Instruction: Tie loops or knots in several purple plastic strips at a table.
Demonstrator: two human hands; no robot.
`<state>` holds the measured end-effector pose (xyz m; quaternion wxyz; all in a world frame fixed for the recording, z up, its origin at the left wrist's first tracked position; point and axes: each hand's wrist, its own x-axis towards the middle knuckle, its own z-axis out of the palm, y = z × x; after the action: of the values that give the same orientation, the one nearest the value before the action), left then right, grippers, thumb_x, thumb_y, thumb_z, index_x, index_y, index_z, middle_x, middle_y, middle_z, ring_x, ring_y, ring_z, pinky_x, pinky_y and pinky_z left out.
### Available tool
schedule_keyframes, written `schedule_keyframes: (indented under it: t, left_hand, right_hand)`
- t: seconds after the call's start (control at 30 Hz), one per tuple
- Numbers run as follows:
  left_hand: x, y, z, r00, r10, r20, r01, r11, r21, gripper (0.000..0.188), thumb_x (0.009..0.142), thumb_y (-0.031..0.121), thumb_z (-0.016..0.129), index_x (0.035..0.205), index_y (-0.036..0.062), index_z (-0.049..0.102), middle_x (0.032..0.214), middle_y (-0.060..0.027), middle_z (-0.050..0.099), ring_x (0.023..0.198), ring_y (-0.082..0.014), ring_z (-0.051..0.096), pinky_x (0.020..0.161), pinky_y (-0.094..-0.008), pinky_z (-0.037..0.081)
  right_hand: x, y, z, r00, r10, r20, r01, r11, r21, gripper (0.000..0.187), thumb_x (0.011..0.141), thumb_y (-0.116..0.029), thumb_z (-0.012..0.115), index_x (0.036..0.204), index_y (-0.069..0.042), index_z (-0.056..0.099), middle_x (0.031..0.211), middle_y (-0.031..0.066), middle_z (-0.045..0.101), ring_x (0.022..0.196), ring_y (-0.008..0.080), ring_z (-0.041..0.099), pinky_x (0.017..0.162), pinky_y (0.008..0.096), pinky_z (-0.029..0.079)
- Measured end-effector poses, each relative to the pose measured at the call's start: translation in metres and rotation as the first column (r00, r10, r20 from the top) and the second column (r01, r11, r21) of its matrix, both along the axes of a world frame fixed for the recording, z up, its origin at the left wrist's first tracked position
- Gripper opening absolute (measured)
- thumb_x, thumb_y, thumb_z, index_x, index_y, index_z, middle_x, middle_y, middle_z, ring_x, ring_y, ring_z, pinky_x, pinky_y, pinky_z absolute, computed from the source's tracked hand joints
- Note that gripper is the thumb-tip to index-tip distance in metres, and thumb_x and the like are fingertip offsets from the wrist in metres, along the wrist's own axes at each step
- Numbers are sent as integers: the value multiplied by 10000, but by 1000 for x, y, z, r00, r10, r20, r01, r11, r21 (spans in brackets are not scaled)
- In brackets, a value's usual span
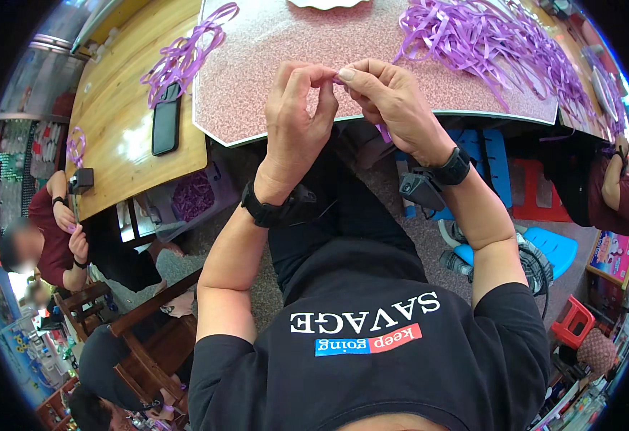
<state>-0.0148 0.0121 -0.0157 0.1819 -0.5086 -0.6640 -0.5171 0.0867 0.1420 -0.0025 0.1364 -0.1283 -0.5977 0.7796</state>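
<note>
Thumb and index fingertips of the left hand (300, 111) and right hand (395, 100) pinch a narrow purple ribbon (384, 133) between them above the pink speckled tabletop (271, 79), its tail showing below the right palm; for control, the two grips are best kept close and the strip untwisted. A tangled ribbon heap (465, 36) covers the tabletop's far right, and a black smartphone (165, 129) lies on the wooden table (106, 108) at left. Farther out are a maroon-shirted co-worker (54, 262) and a red plastic stool (574, 321).
</note>
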Motion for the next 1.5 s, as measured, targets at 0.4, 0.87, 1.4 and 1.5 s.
schedule_keyframes:
  t: [0.4, 0.87, 1.4, 1.5]
  left_hand:
    - [-5, -9, 0, 941, -99, 325, 115, 993, -31, 88, 820, 37, 723, 873, 35, 652, 823, -61, 649, 753, -188, 622, 684, -302, 482]
    - [-1, -6, -1, 972, -92, 217, 108, 992, -64, 72, 825, 48, 712, 847, 25, 646, 788, -75, 632, 708, -194, 606, 645, -310, 468]
    - [4, -9, 0, 923, -110, 369, 161, 981, -109, 93, 844, 84, 687, 867, 7, 641, 790, -94, 641, 710, -184, 612, 657, -304, 486]
    - [5, -10, 0, 882, -121, 455, 187, 977, -101, 101, 854, 92, 681, 875, 2, 641, 797, -82, 645, 711, -163, 610, 663, -291, 490]
  right_hand:
    - [7, 16, -3, 993, 30, -112, 23, 897, 441, 243, 948, -190, 675, 1113, -12, 697, 848, -31, 642, 699, 6, 500, 618, 161, 404]
    - [11, 20, 0, 999, 9, 36, -24, 890, 455, 202, 939, -162, 691, 1064, -3, 709, 840, -14, 662, 751, 17, 553, 644, 172, 441]
    - [14, 17, -1, 999, 27, -24, -8, 810, 587, 206, 933, -166, 695, 1043, 8, 693, 829, -36, 615, 743, 15, 520, 648, 172, 424]
    - [13, 17, -2, 1000, 10, -21, 3, 829, 559, 214, 929, -176, 706, 1042, 7, 698, 827, -35, 625, 744, 17, 524, 651, 173, 428]
